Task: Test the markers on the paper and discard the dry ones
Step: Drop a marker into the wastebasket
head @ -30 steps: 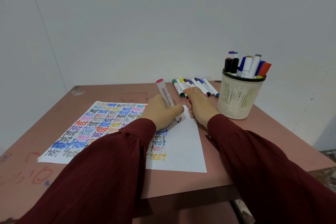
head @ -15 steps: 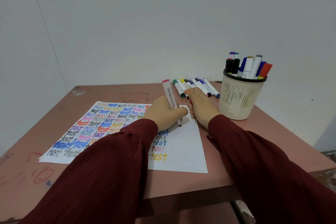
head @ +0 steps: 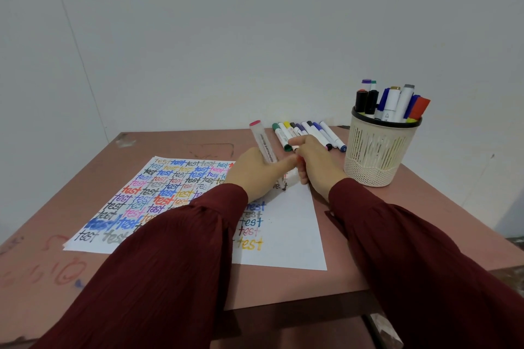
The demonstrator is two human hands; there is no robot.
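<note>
**Q:** State of the left grip?

**A:** The left grip (head: 255, 173) pinches the white-barrelled, pink-ended marker (head: 263, 144). The barrel tilts toward 11 o'clock and the tip is down on the white paper sheet (head: 292, 224) near its 1 o'clock corner. Blank paper lies there, so a fresh stroke should read plainly.

**Q:** And the right grip?

**A:** The right grip (head: 314, 167) rests curled on that corner, probably pinning the sheet against drag. Whether it pinches a cap cannot be told.

**Q:** Remaining stock?

**A:** A row of capped markers (head: 309, 133) lies at 12 o'clock on the brown tabletop (head: 170, 147). A cream mesh basket (head: 377, 156) of markers stands at 2 o'clock.
</note>
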